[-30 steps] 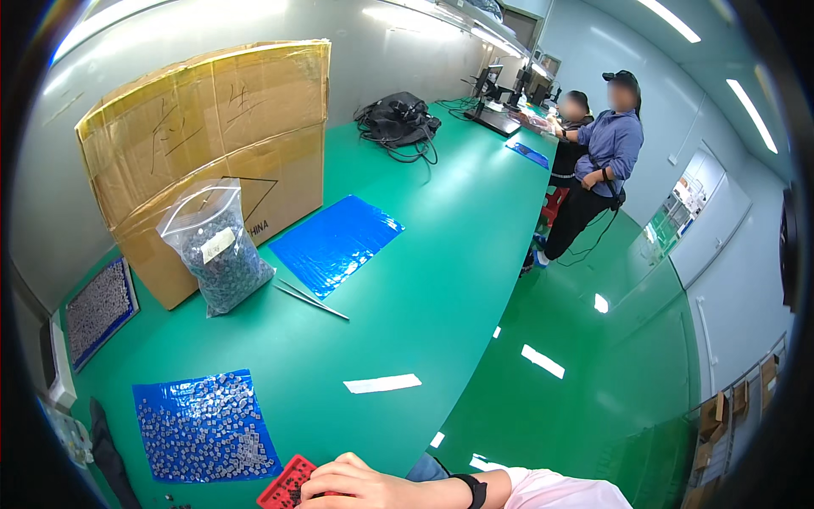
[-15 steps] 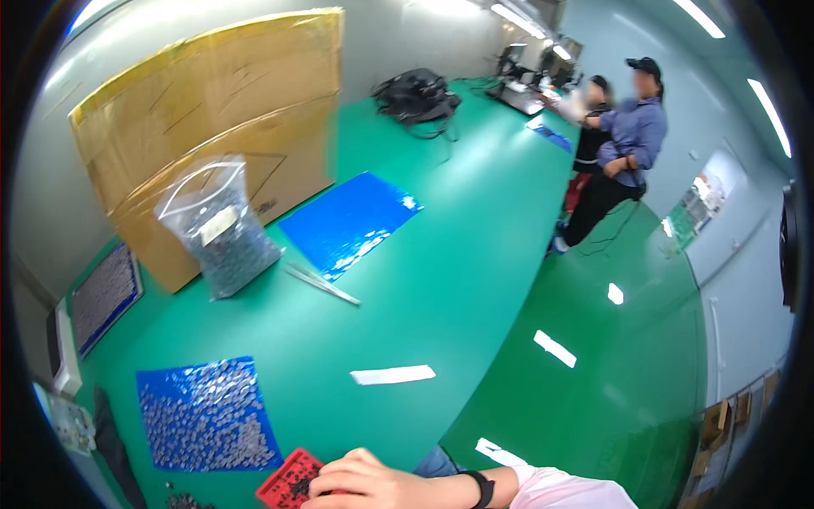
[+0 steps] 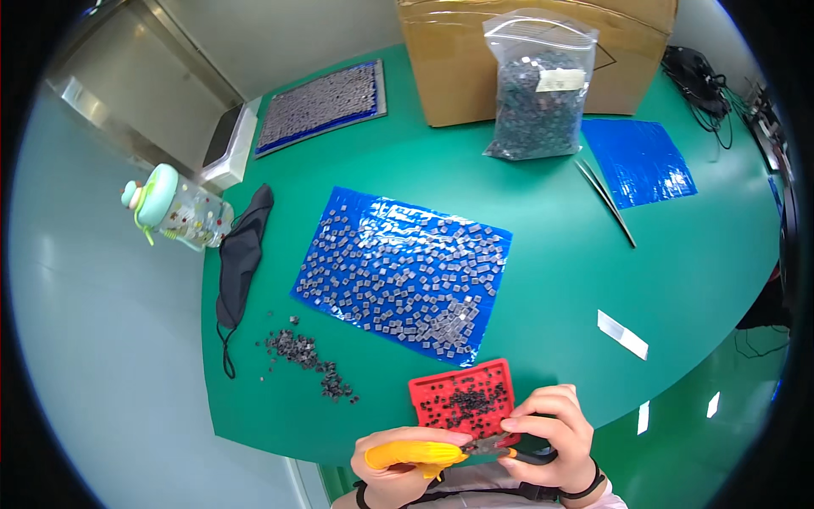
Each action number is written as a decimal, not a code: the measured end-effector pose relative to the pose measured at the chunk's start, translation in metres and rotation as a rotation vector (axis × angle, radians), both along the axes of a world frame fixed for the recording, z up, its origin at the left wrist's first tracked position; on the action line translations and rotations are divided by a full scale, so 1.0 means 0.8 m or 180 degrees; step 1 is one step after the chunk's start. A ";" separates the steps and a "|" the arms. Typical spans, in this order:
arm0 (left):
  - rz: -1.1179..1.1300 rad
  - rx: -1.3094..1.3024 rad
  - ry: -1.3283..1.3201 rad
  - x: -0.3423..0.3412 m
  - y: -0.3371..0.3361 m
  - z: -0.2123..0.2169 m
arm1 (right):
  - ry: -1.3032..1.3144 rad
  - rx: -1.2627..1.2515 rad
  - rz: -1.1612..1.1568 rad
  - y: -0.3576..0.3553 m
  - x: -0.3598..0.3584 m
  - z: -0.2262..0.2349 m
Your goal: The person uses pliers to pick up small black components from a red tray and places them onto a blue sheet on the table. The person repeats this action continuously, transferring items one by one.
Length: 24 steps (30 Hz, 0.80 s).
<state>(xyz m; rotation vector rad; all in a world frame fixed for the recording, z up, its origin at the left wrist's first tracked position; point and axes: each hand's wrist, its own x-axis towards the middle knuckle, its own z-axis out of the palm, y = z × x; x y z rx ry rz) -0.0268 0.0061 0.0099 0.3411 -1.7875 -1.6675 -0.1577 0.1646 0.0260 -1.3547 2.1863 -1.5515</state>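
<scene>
Red plastic tray (image 3: 458, 374) sits at five o'clock as left hand (image 3: 394, 480), hold unclear, enters view, right hand (image 3: 561, 433) gripping black-and-orange-handled metal tool (image 3: 486, 444), showing two-handed work.

Green table (image 3: 560, 280) — grey wall (image 3: 314, 30) — glossy green floor (image 3: 687, 450)

No words or numbers can be read. A white label (image 3: 561, 80) sits on the front of the clear zip bag (image 3: 536, 123), right of its middle – any marks on it are too small to make out. On the front of the cardboard box (image 3: 456, 85) behind the bag, part of a black angular outline (image 3: 612, 59) shows just beside the bag's right edge, its lines meeting in a point. The clear bottle (image 3: 193, 219) at the left bears small coloured markings – too small to tell whether any are lettering.
</scene>
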 end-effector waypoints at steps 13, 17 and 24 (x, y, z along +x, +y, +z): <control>0.0016 0.0958 -0.0453 -0.003 0.011 -0.007 | 0.0528 0.0163 -0.0211 0.005 -0.006 -0.005; -0.0361 0.2315 -0.0570 0.002 0.009 -0.005 | 0.0561 0.0175 -0.0447 0.009 -0.009 -0.006; -0.0540 0.3083 -0.0609 0.016 0.004 -0.015 | 0.0644 0.0596 -0.0570 0.015 -0.011 -0.007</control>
